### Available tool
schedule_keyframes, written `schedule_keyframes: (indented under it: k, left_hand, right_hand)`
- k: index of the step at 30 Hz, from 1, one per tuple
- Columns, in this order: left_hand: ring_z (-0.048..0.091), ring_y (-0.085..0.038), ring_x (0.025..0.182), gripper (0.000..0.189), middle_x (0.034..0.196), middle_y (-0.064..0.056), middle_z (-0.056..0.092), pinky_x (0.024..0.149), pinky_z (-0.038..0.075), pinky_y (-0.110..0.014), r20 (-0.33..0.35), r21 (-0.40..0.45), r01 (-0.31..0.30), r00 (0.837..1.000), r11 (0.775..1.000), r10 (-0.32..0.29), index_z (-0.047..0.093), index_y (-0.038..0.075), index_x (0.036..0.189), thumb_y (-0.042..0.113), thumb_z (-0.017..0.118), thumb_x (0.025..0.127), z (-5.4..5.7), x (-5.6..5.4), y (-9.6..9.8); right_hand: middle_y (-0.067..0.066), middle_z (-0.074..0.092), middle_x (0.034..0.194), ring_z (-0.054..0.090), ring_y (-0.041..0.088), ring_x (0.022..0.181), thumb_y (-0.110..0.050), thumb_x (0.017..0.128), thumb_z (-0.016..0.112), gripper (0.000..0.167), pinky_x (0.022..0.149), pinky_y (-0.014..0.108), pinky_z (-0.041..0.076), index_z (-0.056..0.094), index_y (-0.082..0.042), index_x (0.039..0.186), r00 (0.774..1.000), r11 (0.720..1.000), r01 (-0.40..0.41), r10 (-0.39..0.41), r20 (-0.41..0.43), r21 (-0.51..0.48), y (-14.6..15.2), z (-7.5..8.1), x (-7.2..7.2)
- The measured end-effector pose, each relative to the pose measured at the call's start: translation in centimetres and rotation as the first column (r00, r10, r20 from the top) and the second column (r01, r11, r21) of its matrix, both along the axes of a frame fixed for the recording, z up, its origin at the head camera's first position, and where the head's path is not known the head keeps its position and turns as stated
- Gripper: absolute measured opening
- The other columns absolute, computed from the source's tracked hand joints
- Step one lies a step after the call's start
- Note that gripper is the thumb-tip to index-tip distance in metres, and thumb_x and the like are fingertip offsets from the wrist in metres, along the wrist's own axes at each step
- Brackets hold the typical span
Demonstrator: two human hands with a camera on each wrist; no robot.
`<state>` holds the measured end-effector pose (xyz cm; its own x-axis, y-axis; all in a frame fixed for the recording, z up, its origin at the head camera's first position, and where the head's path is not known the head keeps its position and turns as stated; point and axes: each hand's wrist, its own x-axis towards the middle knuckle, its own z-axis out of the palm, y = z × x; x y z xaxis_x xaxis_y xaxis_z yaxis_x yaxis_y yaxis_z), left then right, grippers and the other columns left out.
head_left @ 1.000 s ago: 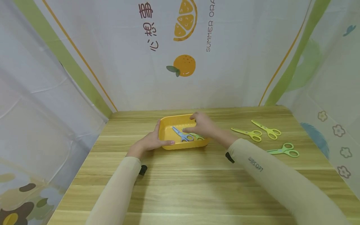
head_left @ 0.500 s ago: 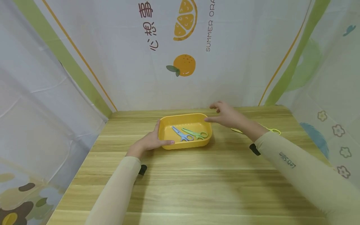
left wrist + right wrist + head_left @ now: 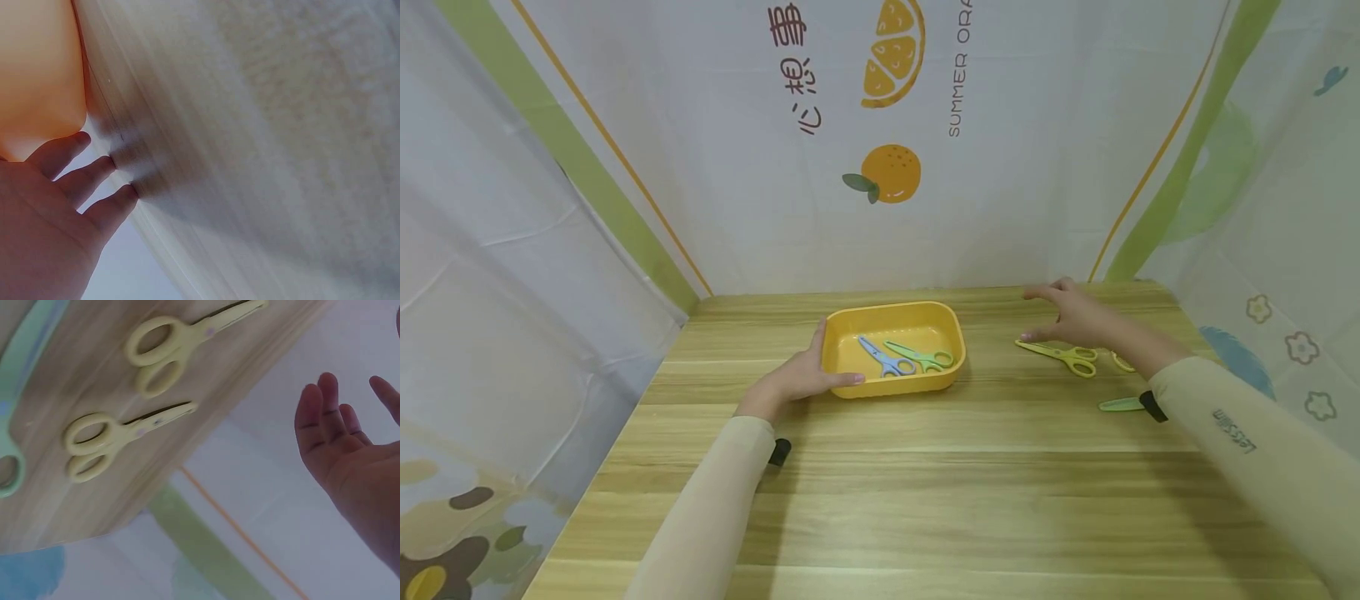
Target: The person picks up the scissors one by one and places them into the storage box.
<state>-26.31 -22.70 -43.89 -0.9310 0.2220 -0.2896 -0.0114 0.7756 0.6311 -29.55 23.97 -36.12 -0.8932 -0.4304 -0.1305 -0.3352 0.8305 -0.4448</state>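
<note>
My left hand holds the left end of a yellow tray, its thumb along the front rim and its fingers against the left wall. In the left wrist view, three fingertips reach down beside the tray's orange-looking wall. Inside the tray lie blue scissors and green scissors. My right hand hovers over yellow scissors, thumb and fingers spread, holding nothing. A second yellow pair is mostly hidden behind that hand; the right wrist view shows both pairs whole.
Another pair of green scissors lies nearer the front, its handles hidden under the right forearm. All rest on a wooden table. A printed white curtain hangs at the table's back edge.
My right hand has left the tray and moved right, over the yellow scissors. The green scissors in the tray now show fully. The left hand and the tray have stayed put.
</note>
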Motion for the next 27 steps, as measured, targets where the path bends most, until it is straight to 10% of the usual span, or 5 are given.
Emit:
schedule_keyframes:
  k: [8, 27]
  left_hand:
    - [0.032, -0.046, 0.159, 0.149, 0.173, -0.032, 0.024, 0.130, 0.027, -0.062, -0.002, 0.005, 0.003, 1.000, 1.000, -0.003, -0.025, 0.024, 0.168, 0.080, 0.079, 0.077, -0.1, 0.0, -0.1]
    - [0.035, -0.044, 0.158, 0.147, 0.172, -0.030, 0.028, 0.129, 0.028, -0.062, -0.001, 0.036, 0.003, 1.000, 0.999, -0.003, -0.024, 0.024, 0.168, 0.077, 0.079, 0.079, 0.0, 0.1, -0.1]
  right_hand:
    - [0.045, 0.027, 0.153, 0.050, 0.064, 0.131, -0.048, 0.092, 0.082, 0.098, 0.099, 0.074, 0.049, 0.031, -0.007, 0.166, 0.999, 0.995, -0.031, 0.030, 0.016, 0.091, 3.9, -3.2, -0.3]
    - [0.050, 0.026, 0.150, 0.047, 0.070, 0.129, -0.050, 0.092, 0.081, 0.100, 0.097, 0.081, 0.046, 0.031, -0.001, 0.163, 0.997, 0.993, -0.007, -0.002, 0.076, 0.116, 7.7, -6.5, 0.2]
